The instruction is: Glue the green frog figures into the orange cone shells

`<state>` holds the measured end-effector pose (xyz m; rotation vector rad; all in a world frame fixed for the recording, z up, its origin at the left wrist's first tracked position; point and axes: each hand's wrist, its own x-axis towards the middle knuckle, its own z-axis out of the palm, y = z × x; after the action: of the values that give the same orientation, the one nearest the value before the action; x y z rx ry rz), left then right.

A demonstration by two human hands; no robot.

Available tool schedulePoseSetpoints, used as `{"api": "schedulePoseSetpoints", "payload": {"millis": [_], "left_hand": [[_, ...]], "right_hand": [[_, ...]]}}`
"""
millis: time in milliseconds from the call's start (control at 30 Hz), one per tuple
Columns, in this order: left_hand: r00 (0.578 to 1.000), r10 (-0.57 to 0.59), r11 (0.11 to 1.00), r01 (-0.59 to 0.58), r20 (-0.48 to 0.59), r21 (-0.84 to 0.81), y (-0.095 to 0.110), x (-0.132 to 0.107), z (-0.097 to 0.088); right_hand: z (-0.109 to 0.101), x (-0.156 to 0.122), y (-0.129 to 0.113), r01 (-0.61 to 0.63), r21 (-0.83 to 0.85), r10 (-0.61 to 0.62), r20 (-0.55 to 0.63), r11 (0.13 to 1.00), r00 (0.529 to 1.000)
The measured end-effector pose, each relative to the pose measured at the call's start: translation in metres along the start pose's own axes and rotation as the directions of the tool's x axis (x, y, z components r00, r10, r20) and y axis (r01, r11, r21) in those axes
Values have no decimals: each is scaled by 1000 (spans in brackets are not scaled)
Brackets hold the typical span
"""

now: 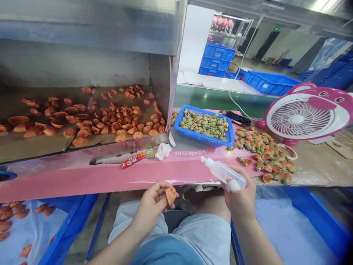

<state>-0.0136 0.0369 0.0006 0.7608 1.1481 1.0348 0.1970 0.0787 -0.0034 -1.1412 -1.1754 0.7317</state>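
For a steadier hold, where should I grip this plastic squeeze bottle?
Grip the plastic squeeze bottle around its wide, round body, coming from below and your near side, as your right hand does now. The nozzle tapers away up-left and looks too slim to hold firmly, so the body should be steadiest.

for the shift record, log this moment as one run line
left hand: orange moulded piece | right hand: clear squeeze bottle | nearby: blue plastic basket of green pieces
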Motion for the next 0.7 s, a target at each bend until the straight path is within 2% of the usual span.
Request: {"api": "schedulePoseSetpoints", "payload": {"millis": [133,267,333,467,533,700], "left_hand": [[999,20,1000,-21,25,19,1,2,3],[996,51,998,-53,75,16,-1,-2,6],[995,58,998,-60,81,17,-1,-4,8],[992,110,993,-113,64,38,0,-7,9],[988,142,987,-145,62,64,0,-8,9],[981,185,973,-192,61,125,0,-8,7]], "right_hand": [[-5,-15,-21,23,19,-23,-2,1000,1000],[-6,-29,-39,172,-18,-172,5,985,985],[-5,-34,-47,290,-79,-285,68,954,956],[-2,-41,-56,502,-219,-462,211,837,862],[-2,-43,-56,545,-239,-489,256,804,834],[-3,-45,-51,568,-190,-492,334,800,804]]}}
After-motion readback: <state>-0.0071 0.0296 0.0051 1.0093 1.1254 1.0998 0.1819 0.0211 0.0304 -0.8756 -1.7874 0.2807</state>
